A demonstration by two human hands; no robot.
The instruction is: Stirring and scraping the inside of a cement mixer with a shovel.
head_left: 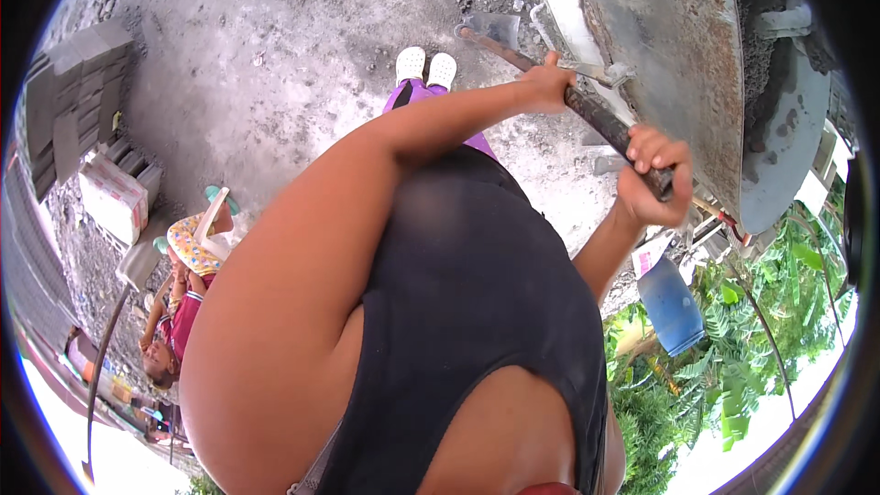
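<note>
A long dark bar (596, 116) slants from the near right up toward the ground ahead, and its thinner far section looks rusty. My left hand (548, 86) reaches across in front of me and is closed around its middle. Nearer to me, my right hand (656, 174) wraps round its thick near end. The far tip shows a small ring, beside a flat grey plate (495, 27); whether the two are joined I cannot tell. A pale metal bracket (610, 74) lies just beyond my left hand, against a large grey metal body (674, 37) with rusty edges.
My white clogs (426, 68) stand on rough grey ground (275, 55). Grey blocks (78, 82) are stacked at left, near a white box (113, 194). Another person (188, 307) sits at lower left. A blue container (671, 307) and green plants (724, 385) are at lower right.
</note>
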